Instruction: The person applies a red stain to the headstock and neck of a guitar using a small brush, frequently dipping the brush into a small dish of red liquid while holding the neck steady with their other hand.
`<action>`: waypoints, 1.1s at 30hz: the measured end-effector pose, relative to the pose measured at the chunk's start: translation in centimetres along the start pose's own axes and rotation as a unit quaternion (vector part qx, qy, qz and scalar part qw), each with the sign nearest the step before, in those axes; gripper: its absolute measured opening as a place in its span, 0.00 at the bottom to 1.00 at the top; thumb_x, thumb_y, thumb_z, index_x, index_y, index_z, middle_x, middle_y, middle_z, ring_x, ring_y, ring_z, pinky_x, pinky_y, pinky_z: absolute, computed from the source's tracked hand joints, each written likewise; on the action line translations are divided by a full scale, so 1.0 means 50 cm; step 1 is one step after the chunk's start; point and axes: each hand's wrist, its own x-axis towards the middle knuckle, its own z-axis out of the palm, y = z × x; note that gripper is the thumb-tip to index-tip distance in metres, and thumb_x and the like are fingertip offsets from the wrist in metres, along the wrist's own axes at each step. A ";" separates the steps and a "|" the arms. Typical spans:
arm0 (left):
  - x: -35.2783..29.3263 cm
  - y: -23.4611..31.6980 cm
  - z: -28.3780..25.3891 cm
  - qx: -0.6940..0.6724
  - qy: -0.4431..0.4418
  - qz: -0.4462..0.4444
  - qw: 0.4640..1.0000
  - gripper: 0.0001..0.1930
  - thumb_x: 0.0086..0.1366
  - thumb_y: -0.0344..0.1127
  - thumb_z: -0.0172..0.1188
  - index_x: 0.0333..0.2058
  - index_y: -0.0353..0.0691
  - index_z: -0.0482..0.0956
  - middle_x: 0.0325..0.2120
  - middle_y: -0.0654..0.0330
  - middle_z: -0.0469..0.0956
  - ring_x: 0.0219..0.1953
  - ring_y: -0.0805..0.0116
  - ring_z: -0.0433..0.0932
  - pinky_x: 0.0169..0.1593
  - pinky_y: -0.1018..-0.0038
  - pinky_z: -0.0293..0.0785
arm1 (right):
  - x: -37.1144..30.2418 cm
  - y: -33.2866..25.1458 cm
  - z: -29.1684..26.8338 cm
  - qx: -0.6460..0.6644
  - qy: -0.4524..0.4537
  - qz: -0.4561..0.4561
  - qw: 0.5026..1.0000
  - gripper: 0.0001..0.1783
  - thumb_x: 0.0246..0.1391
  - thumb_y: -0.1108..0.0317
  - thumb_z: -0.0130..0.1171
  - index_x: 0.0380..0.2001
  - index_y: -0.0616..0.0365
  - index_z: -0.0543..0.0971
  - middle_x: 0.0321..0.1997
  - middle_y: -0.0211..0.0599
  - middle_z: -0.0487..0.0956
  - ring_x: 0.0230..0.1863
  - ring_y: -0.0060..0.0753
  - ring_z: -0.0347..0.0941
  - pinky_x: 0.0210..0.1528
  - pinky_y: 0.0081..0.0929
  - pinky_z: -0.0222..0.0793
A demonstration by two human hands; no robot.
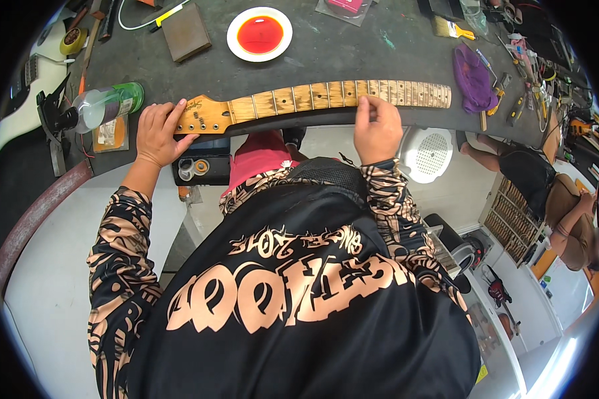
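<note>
A maple guitar neck (299, 99) lies along the near edge of the bench, frets facing up, its light fretboard streaked with dark wear. My left hand (156, 133) grips the headstock at the left end, fingers over the top and thumb at the near side. Several tuner holes show in the headstock (207, 114) beside it. Farther right, my right hand (378, 130) rests at the near edge of the fretboard with its fingers curled in. Its fingertips touch the wood, and whatever they may pinch is hidden.
Beyond the neck sit a white bowl (231, 40) of red-orange liquid and a brown block (185, 33). A pump bottle (106, 106) stands left of my left hand. To the right lie a purple cloth (474, 78), a brush (454, 28) and scattered tools. Another person (569, 216) is at far right.
</note>
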 end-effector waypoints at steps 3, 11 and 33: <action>0.003 0.002 -0.005 0.003 -0.002 0.000 1.000 0.41 0.57 0.57 0.68 0.65 0.42 0.71 0.50 0.54 0.73 0.52 0.52 0.72 0.65 0.53 0.64 | -0.001 0.003 -0.004 -0.002 0.009 0.031 0.999 0.04 0.56 0.70 0.67 0.31 0.57 0.82 0.27 0.34 0.80 0.29 0.37 0.76 0.35 0.36 0.72; 0.003 0.001 0.000 -0.006 -0.003 0.001 1.000 0.40 0.57 0.57 0.68 0.65 0.43 0.70 0.50 0.54 0.72 0.53 0.51 0.71 0.65 0.53 0.63 | -0.017 -0.017 0.029 -0.020 -0.002 0.021 1.000 0.05 0.54 0.69 0.68 0.31 0.57 0.82 0.28 0.36 0.80 0.31 0.42 0.77 0.37 0.39 0.73; 0.004 0.005 -0.004 0.001 0.010 -0.004 1.000 0.42 0.53 0.56 0.71 0.65 0.46 0.71 0.48 0.57 0.73 0.51 0.53 0.72 0.64 0.52 0.65 | 0.019 0.044 -0.008 -0.057 0.018 0.028 0.998 0.05 0.59 0.68 0.65 0.33 0.58 0.82 0.28 0.35 0.80 0.32 0.40 0.77 0.37 0.37 0.73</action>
